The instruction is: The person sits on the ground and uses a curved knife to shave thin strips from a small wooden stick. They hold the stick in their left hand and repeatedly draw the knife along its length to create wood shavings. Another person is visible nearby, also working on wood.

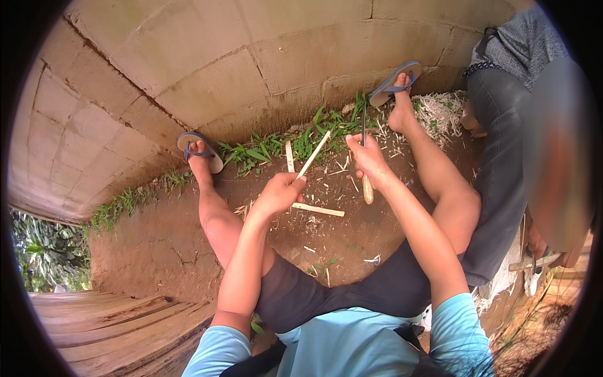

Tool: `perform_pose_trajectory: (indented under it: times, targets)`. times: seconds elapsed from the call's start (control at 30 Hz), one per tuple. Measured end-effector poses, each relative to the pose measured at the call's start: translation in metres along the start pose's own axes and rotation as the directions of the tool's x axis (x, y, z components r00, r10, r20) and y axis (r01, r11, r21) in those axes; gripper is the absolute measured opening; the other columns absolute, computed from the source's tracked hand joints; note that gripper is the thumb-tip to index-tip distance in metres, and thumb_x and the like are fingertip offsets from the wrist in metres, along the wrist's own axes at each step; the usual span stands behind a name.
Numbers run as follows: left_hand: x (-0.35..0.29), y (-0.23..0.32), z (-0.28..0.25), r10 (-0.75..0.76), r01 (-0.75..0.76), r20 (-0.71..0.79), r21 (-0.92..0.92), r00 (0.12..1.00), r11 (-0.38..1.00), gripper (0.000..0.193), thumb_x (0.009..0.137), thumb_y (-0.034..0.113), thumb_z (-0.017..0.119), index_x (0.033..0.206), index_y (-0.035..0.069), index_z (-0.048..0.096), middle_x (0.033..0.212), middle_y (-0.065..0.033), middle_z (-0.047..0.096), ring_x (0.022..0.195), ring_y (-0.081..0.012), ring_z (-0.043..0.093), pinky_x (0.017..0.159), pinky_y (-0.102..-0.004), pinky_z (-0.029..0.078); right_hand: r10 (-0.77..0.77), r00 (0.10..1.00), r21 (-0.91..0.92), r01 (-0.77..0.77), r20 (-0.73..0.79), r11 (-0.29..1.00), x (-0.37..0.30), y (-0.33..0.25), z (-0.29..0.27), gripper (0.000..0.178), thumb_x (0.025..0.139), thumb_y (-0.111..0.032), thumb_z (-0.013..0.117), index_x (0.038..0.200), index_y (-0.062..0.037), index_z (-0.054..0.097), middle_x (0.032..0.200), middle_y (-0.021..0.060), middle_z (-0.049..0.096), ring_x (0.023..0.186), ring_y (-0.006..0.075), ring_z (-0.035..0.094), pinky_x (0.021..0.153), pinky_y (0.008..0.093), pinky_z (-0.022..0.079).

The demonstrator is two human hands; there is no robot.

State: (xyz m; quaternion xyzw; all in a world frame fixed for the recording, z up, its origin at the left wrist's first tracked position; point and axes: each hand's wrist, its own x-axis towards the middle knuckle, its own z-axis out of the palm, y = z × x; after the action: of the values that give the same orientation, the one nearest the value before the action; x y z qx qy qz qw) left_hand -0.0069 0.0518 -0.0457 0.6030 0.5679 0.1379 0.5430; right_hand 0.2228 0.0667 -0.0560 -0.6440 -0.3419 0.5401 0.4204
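My left hand point(276, 195) is closed round the lower end of a thin, pale wooden strip point(316, 151), which slants up and to the right. In my right hand point(372, 161) is a knife point(367, 190). Its wooden handle sticks out below the fist, and its narrow dark blade points up toward the wall. The blade and the strip are apart. Two more pale strips lie on the ground by my left hand: one strip point(289, 156) just beyond it, and another strip point(320, 210) to its right.
A block wall point(207, 56) rises beyond my sandalled feet, with grass point(257, 151) along its base. Shavings point(438, 116) are heaped near my right foot and scattered over the dirt. Another person in dark trousers point(499, 163) sits close on my right. Wooden planks point(119, 323) lie at lower left.
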Motion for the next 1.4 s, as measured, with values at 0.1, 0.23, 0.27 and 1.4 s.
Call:
perform_pose_trajectory:
  times: [0.1,0.23,0.27,1.4]
  targets:
    - [0.010,0.001,-0.007,-0.051,0.022,0.249,0.118,0.967,0.993,0.031,0.098,0.031,0.050,0.082,0.007,0.060,0.061,0.0033,0.057,0.045,-0.0048,0.040,0.040,-0.0235,0.031,0.103,0.995,0.010,-0.103,-0.017,0.995,0.022,0.018,0.000,0.032,0.094,-0.041,0.057,0.098,-0.0112,0.046,0.066,-0.0045,0.040,0.046,0.0033,0.035,0.036,0.0194,0.030]
    - [0.006,0.015,-0.009,-0.110,0.065,0.308,0.151,0.945,0.986,0.031,0.098,0.033,0.049,0.092,0.006,0.062,0.063,0.0008,0.060,0.046,-0.0054,0.047,0.040,-0.0213,0.038,0.175,0.971,0.289,-0.217,0.163,0.932,0.028,0.046,0.003,0.025,0.094,-0.033,0.057,0.093,-0.0113,0.045,0.067,-0.0038,0.043,0.047,0.0045,0.036,0.037,0.0213,0.033]
    - [0.009,0.015,-0.013,-0.138,0.095,0.329,0.143,0.934,0.985,0.032,0.099,0.034,0.049,0.098,0.005,0.062,0.068,-0.0019,0.062,0.048,-0.0063,0.050,0.041,-0.0208,0.041,0.166,0.965,0.348,-0.231,0.205,0.909,0.029,0.055,0.007,0.024,0.094,-0.031,0.058,0.092,-0.0106,0.045,0.067,-0.0037,0.043,0.048,0.0050,0.036,0.038,0.0222,0.034]
    - [0.046,-0.048,0.012,0.119,-0.064,-0.225,0.235,0.967,0.970,0.018,0.086,0.016,0.069,0.087,-0.002,0.065,0.071,-0.0093,0.067,0.064,-0.0132,0.066,0.059,-0.0286,0.051,0.493,0.858,-0.074,-0.487,0.145,0.870,-0.064,0.194,0.055,0.036,0.090,-0.015,0.052,0.125,-0.0074,0.044,0.080,0.0084,0.060,0.050,0.0151,0.055,0.042,0.0301,0.046]
